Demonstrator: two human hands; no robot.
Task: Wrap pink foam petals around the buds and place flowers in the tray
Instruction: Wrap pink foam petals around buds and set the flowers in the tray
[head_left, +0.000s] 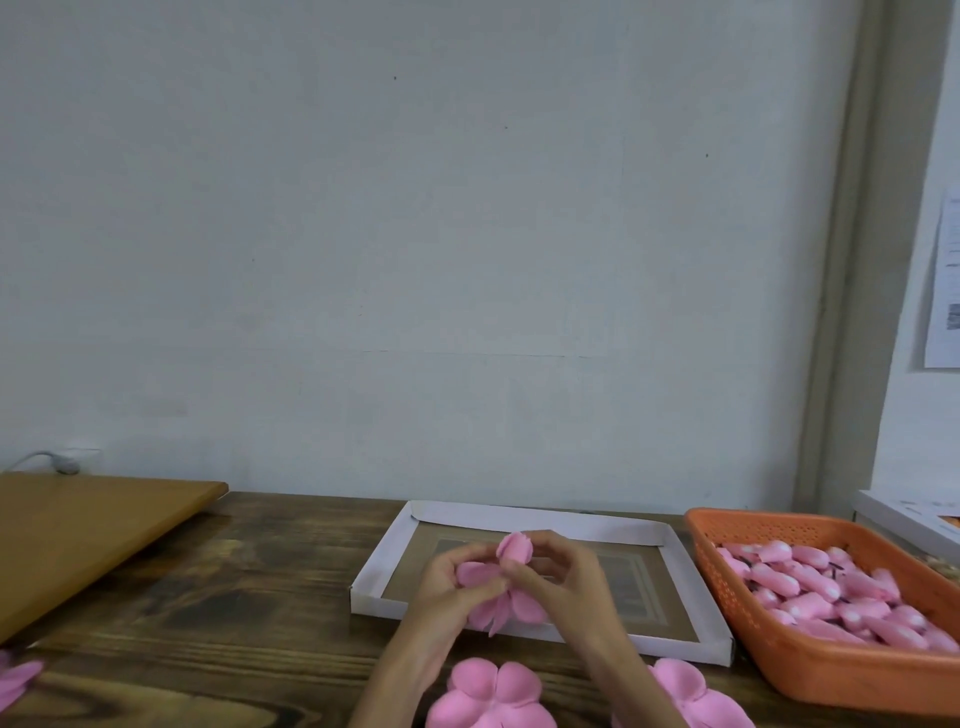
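Both hands are raised together above the middle of the tray (535, 517), with the forearms coming up from the near edge of the tabletop (260, 597). The left hand (441, 577) grips the petal piece (506, 608), its fingers curled under the lobes that hang down toward the tray's near rim. The right hand (566, 571) pinches the bud (514, 550) close to its base, and the bud's tip points up and away from the person.

The step in hand looks like wrapping. To do it well, the right hand should hold the bud steady. The left hand should then lift one lobe at a time, lay it snug against the bud and let each lobe overlap the one beside it. Foam springs back, so each lobe probably needs a press at the base before the next goes on.

No finished flower can be seen in the tray. A basket (831, 670) to the right of the tray holds many more buds. Loose petal pieces (491, 691) lie on the tabletop nearer the person than the tray. A board (88, 525) sits well to the left of the tray.
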